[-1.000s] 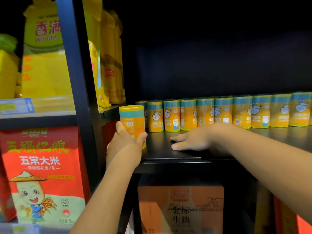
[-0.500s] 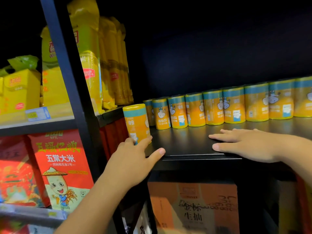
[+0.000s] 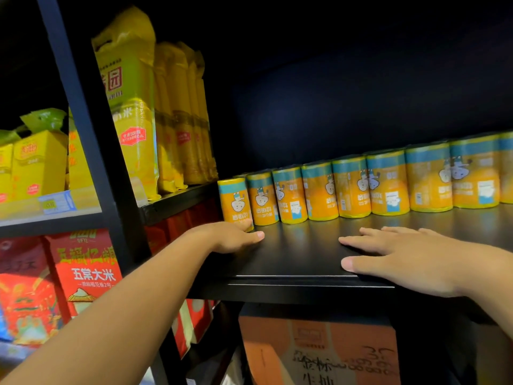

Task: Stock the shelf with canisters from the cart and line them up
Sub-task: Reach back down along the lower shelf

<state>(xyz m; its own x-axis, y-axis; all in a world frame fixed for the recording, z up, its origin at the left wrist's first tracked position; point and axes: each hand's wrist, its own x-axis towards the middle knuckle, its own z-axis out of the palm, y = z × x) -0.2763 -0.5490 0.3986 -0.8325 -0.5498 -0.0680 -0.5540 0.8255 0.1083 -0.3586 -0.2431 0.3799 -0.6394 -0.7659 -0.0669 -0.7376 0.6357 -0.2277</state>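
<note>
The end canister [image 3: 236, 200] stands upright on the shelf [image 3: 299, 254], touching the row [image 3: 352, 187]; your left hand [image 3: 226, 237] meets its foot, fingers [image 3: 256, 235] gripping or not I cannot tell, your right hand [image 3: 402, 257] lies flat and open; it seems light, stiff, tippy, so hold it mid-wall.

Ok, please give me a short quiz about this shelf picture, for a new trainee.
1. True or false: the right hand lies flat on the black shelf, holding nothing.
2. Which canister does the left hand touch? A: the leftmost canister. B: a middle one. C: the rightmost one.
3. Fill in: the row of canisters stands ___, not lying down.
Key: 1 true; 2 A; 3 upright.
</note>
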